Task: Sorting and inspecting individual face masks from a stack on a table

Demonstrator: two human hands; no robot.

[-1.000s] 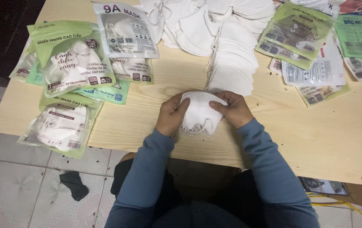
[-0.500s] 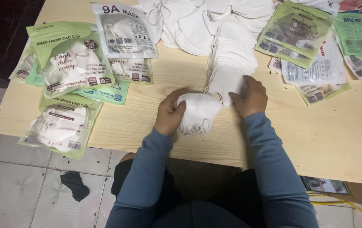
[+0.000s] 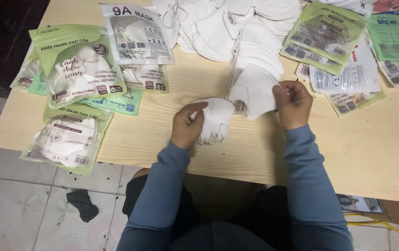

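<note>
My left hand [image 3: 187, 128] has a closed grip on the small stack of white masks [image 3: 215, 122] mid-table, my right hand [image 3: 294, 104] pinches one folded mask [image 3: 255, 90] off the pile toward the far edge; best to lift it singly and keep edges aligned.

Left of your left hand [image 3: 187, 128]: five filled mask packets [image 3: 84, 74]. Beyond your right hand [image 3: 294, 103]: one loose mask pile [image 3: 236, 23], uncountable.

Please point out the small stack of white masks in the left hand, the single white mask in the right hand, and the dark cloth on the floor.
Mask stack [image 3: 215, 122], head view, front face.
Single mask [image 3: 255, 90], head view, middle panel.
Dark cloth [image 3: 83, 204], head view, centre.
</note>
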